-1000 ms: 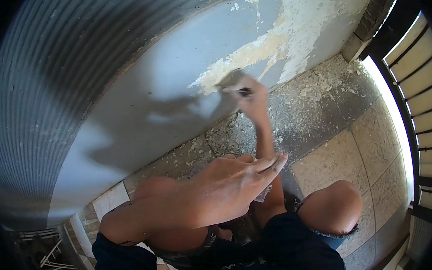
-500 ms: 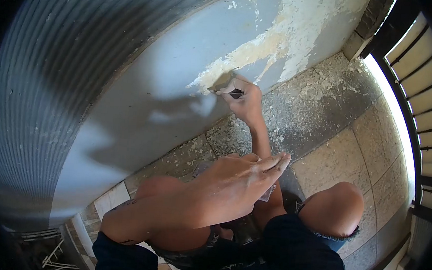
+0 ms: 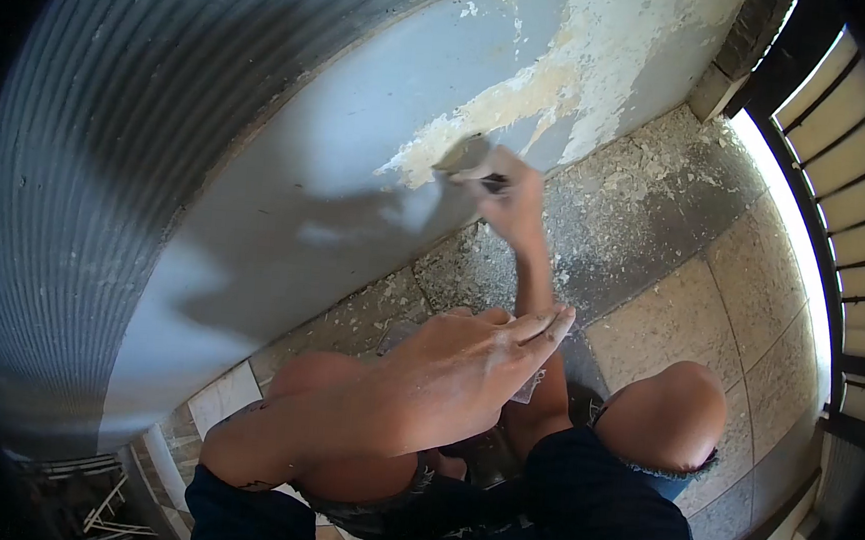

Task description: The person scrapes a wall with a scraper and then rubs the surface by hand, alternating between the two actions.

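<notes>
My right hand (image 3: 513, 203) is raised close to the wall, blurred by motion, its fingers closed around the pale handle of a scraper. The flat, dull scraper blade (image 3: 464, 156) overlaps the lower end of a cream patch (image 3: 504, 107) where the grey-blue paint is gone. My left hand (image 3: 471, 368), dusty on its back, is lower down in front of my body, two fingers pointing right. From under it stick out edges of a greyish, partly see-through piece (image 3: 527, 389), mostly hidden by the palm; I cannot tell what it is.
Paint flakes (image 3: 598, 196) litter the dark floor strip along the wall. Beige tiles (image 3: 670, 317) lie to the right, beside a dark barred gate (image 3: 849, 199). Ribbed grey panelling (image 3: 110, 147) covers the upper left wall. My bare knee (image 3: 668, 417) is at the lower right.
My right hand has shifted slightly right and away from the wall with the scraper, and more of the blade shows. My left hand has barely moved.
</notes>
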The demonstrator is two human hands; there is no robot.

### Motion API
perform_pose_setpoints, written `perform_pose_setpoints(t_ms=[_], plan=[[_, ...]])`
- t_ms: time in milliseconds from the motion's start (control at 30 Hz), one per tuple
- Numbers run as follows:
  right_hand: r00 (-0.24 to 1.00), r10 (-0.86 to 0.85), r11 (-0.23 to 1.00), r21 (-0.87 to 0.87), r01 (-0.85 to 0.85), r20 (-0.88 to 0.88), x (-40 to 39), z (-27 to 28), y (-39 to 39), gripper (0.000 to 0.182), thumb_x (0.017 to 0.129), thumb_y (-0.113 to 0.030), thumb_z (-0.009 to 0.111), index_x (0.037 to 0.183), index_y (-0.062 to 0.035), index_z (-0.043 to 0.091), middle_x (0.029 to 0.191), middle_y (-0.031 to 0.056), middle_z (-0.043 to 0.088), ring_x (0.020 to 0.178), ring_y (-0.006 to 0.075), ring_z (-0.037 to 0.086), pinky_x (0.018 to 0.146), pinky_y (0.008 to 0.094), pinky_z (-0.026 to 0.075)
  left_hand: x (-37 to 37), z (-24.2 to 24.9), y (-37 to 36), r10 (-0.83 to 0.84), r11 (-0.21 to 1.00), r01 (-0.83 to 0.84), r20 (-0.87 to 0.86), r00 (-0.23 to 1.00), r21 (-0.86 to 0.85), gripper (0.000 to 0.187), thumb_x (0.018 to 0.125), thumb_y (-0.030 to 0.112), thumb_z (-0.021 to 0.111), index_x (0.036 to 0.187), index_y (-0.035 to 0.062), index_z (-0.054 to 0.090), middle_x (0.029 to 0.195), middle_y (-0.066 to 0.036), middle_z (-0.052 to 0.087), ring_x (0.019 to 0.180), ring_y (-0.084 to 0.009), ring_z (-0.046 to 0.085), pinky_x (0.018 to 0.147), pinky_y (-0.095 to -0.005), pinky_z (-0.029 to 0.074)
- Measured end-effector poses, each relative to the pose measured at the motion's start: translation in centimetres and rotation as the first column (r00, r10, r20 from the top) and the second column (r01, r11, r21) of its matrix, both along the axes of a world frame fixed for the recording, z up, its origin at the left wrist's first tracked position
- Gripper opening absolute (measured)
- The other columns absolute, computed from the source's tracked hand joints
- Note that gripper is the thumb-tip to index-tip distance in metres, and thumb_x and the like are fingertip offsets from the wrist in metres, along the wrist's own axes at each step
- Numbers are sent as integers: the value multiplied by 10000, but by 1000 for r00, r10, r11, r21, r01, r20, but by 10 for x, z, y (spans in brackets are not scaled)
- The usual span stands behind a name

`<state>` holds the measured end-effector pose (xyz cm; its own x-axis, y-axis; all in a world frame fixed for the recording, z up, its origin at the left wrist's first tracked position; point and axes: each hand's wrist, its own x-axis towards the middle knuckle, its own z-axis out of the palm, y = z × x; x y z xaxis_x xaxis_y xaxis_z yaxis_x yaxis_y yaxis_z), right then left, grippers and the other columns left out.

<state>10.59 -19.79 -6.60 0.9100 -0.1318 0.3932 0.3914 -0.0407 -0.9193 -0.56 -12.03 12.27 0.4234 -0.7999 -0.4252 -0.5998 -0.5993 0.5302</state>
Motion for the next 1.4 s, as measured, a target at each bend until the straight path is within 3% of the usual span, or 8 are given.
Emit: perform_pose_setpoints(t_ms=[100,167,300,400,667,800,1000,1400], plan=[[994,-56,977,-199,73,90,1,-1,17,81,704,-73,727,759,-116,684,830,74,694,652,224,662,591,295,508,1,-1,-3,-7,1000,7,3,1000,-9,687,813,-10,527,1439,-61,248,1390,-237,427,1175,-348,511,951,-400,460],[992,-61,989,-127,74,109,-1,-3,16,102,696,-36,742,705,-45,640,720,30,626,622,95,589,548,266,442,1,-1,-4,-13,1000,12,-21,1000,-21,699,800,-19,530,1438,-64,247,1393,-233,426,1165,-349,514,940,-404,465],[1000,-10,997,82,13,-27,-1,7,-10,105,694,-39,746,717,-40,644,737,47,628,624,160,607,579,281,460,-1,1,0,-6,999,5,-21,1000,-47,702,797,-19,536,1437,-63,252,1392,-228,430,1161,-347,517,922,-407,469],[999,-24,974,-224,33,41,4,2,15,102,690,-33,753,770,-70,700,801,19,672,627,100,592,572,250,457,-1,1,-3,3,1000,-2,-30,1000,25,703,792,-18,543,1433,-66,259,1392,-230,429,1167,-349,514,933,-402,466],[1000,-25,989,146,25,-1,5,1,-13,94,703,-56,767,758,-76,693,743,33,645,615,77,564,576,252,458,-1,4,-4,-4,1000,4,-18,1000,31,688,796,-43,510,1438,-53,261,1386,-217,441,1184,-344,504,941,-401,463],[980,6,988,-155,25,197,-2,9,25,95,714,-54,759,740,-57,668,724,16,617,585,76,506,541,246,417,0,-4,-8,-8,1000,8,-10,1000,7,703,786,-39,518,1440,-51,259,1398,-215,428,1194,-339,497,950,-404,458],[999,-48,998,48,48,-12,-1,10,-11,106,702,-13,736,728,-21,633,753,45,614,602,91,538,557,238,419,0,1,-2,-12,999,13,-31,999,34,708,790,-14,537,1438,-58,255,1397,-225,425,1159,-346,515,954,-401,454],[1000,-11,1000,-24,11,24,1,10,0,109,697,28,713,765,-53,690,731,55,626,625,81,552,565,244,439,-1,1,-5,-35,999,35,-20,999,31,717,792,27,577,1425,-84,259,1391,-234,423,1156,-340,520,941,-393,466]])
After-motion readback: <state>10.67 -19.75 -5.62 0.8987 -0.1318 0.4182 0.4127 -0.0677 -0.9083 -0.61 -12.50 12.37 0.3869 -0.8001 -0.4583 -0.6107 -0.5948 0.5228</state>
